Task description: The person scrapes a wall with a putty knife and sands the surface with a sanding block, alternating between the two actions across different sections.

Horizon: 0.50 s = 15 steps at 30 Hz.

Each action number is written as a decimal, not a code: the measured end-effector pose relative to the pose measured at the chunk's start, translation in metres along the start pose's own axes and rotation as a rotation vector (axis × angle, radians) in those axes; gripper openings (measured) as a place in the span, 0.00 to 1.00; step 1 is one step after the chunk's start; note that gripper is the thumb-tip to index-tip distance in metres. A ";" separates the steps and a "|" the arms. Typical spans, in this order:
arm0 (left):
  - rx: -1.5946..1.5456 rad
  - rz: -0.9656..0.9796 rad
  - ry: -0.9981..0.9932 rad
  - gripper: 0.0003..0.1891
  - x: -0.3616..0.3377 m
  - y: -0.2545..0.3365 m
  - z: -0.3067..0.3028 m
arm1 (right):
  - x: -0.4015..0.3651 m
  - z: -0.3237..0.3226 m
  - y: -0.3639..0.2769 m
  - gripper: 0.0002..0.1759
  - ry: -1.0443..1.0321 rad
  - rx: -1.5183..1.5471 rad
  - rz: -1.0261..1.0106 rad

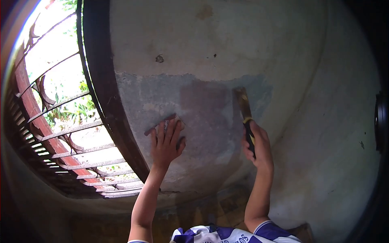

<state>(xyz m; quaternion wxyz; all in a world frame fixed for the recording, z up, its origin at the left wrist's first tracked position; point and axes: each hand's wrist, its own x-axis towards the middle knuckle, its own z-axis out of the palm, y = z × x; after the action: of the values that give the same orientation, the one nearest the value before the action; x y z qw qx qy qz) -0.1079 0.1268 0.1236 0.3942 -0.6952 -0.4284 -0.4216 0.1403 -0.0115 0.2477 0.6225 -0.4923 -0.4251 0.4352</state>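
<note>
My right hand (258, 142) is wrapped around the black and yellow handle of a putty knife (244, 104). Its blade points up and lies against the grey patch of wall (202, 133). To the left, the fingers of my left hand (167, 141) are spread over what looks like a piece of sandpaper (150, 131), pressing it to the same patch. A reddish-brown edge and a pale corner of the piece show around the fingers; the palm side is hidden. A darker, brownish area of wall lies between the two hands.
Close on the left is a window with metal bars (77, 131) and a dark wooden frame (107, 93). Above the grey patch, the pale wall (251, 36) has a small hole (159, 58). A dark round object (381, 121) is at the far right.
</note>
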 end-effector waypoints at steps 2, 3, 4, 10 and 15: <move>0.008 0.013 -0.005 0.28 -0.001 0.000 -0.001 | -0.015 -0.006 0.008 0.20 -0.071 0.121 -0.010; 0.004 0.012 -0.005 0.28 0.000 -0.001 0.000 | -0.016 -0.006 0.008 0.19 -0.112 0.180 -0.022; 0.000 0.010 -0.006 0.29 0.001 -0.001 0.000 | -0.006 -0.001 0.005 0.19 -0.153 0.162 -0.040; -0.019 0.036 0.003 0.31 -0.001 -0.002 0.001 | -0.007 0.010 0.005 0.20 -0.050 0.052 -0.052; -0.027 0.047 0.014 0.31 -0.004 0.000 0.001 | 0.015 0.025 0.003 0.21 -0.070 0.091 -0.089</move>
<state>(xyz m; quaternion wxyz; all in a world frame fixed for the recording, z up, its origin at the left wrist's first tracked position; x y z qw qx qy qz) -0.1088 0.1268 0.1195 0.3974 -0.7074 -0.4036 -0.4228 0.1198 0.0098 0.2502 0.6479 -0.4285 -0.4477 0.4430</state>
